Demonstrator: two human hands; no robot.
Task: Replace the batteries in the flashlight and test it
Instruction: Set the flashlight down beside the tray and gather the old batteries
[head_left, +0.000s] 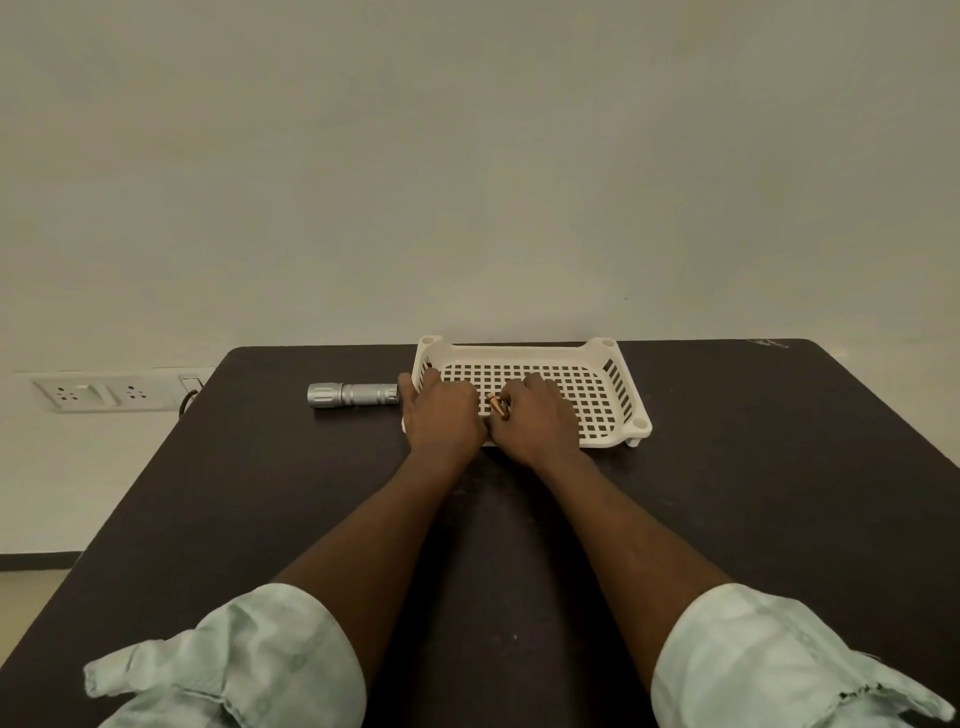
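Observation:
A silver flashlight (353, 395) lies on its side on the dark table, just left of a white perforated basket (592, 384). Both my hands reach into the basket's left half. My left hand (441, 415) is curled over the basket's left edge, fingers closed; what is under it is hidden. My right hand (535, 415) sits beside it, fingers curled around small orange-and-gold batteries (497, 405) that poke out between the two hands.
The dark table (260, 493) runs back to a pale wall. A wall socket strip (104, 395) with a black cable sits at the left, beyond the table edge. Rolled pale sleeves show at the bottom.

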